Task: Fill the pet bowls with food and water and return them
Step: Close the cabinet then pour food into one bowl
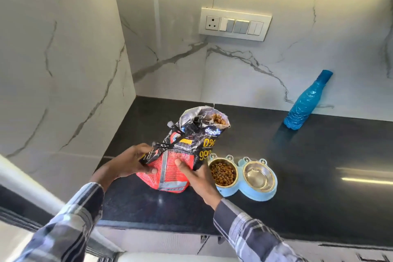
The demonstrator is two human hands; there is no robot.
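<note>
A black and red pet food bag [187, 151] stands nearly upright on the black counter [319, 166], its top open with brown kibble showing. My left hand [129, 164] grips its left side and my right hand [197, 178] grips its lower right side. Just right of the bag sits a light blue double pet bowl stand [251, 194]. Its left steel bowl [223, 173] holds kibble; its right steel bowl [258, 174] looks empty. A blue water bottle [306, 102] with its cap on stands at the back right against the wall.
Marble walls close off the counter at the back and on the left. A switch panel [234, 24] with a socket is mounted on the back wall. The counter's front edge runs below my forearms, with cabinet fronts [170, 242] under it.
</note>
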